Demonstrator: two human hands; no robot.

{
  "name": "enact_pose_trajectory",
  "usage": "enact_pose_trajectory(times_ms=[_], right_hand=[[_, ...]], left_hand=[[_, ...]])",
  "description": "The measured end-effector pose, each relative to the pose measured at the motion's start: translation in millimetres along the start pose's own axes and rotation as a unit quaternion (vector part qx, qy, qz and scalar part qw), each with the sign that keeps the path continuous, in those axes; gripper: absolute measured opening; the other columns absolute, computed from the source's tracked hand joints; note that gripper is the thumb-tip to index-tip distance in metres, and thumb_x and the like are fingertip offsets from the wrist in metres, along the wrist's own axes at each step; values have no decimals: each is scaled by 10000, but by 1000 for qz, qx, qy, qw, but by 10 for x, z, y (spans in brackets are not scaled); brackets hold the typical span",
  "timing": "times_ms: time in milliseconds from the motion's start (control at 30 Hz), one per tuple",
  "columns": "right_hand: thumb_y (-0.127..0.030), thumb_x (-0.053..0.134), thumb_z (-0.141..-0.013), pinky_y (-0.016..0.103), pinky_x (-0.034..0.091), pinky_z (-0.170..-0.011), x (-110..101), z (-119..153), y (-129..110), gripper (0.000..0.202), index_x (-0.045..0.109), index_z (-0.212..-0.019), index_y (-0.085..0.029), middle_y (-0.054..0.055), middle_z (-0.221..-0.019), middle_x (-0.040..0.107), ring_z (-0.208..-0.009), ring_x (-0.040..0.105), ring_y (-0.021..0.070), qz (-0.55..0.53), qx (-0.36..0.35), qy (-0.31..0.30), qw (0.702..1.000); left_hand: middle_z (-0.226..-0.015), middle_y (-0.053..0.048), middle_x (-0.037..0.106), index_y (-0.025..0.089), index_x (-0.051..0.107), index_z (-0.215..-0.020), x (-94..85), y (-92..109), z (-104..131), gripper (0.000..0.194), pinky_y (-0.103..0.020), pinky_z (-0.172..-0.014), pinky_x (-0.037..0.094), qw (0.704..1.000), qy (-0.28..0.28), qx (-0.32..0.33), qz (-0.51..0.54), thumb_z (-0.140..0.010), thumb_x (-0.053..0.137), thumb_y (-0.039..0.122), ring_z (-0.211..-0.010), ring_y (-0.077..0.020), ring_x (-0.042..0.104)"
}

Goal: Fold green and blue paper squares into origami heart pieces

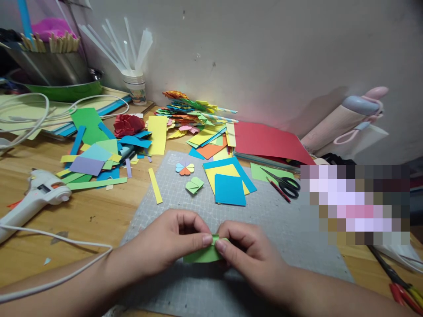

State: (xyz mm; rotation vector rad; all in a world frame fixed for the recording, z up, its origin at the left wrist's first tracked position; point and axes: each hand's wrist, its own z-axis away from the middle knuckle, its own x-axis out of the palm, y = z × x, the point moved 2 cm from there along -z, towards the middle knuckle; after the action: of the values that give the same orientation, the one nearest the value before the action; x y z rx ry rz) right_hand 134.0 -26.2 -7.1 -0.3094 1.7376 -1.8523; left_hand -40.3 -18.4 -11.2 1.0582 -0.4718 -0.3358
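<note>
Taking the green paper (pixel 201 256) as the clock centre, with 12 o'clock pointing away from us, we are apparently working a small fold at its far edge, between the thumbs. Judging by this hold, the fold is calling for level edges and firm, even thumb pressure, and slack on either side is risking a skewed crease.

We are holding the paper just above the cutting mat (pixel 291 237), directly in front of us. Our left hand (pixel 180 235) is closing on it from 9 o'clock, with the thumb pressing the upper face and the index finger bending behind. Our right hand (pixel 251 248) is pinching it from 3 o'clock, with the thumb angling inward and the fingers curling beneath. Both thumb tips are lying close together, and the forearms are reaching in from 8 and 4 o'clock.

A folded green piece (pixel 194 186) is lying just short of 12 o'clock, with a multicoloured paper flower (pixel 185 168) beyond it. A blue square (pixel 230 190) is resting towards 1 o'clock, black-handled scissors (pixel 290 187) are lying near 2 o'clock, and a glue gun (pixel 42 189) is sitting on the table (pixel 102 211) near 10 o'clock.
</note>
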Motion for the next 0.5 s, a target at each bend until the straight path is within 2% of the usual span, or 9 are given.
enact_pose_trajectory(times_ms=[233,500], right_hand=[[-364,505,-864,263,372,-557,2,-2,16,278,500,-660,-175,-8,-593,501,-572,463,125,-71,22,-21,997],[-320,496,-861,249,347,-543,-5,9,12,266,489,-637,-178,-20,-595,458,-571,428,117,-16,-12,-9,1000]], left_hand=[[-708,12,611,142,668,-779,-41,2,-5,183,-233,-624,366,1000,-16,2,-10,-752,690,322,-654,-109,501],[-659,5,581,136,657,-688,-14,-13,-6,235,-241,-585,357,999,6,13,-47,-742,678,364,-621,-114,470]])
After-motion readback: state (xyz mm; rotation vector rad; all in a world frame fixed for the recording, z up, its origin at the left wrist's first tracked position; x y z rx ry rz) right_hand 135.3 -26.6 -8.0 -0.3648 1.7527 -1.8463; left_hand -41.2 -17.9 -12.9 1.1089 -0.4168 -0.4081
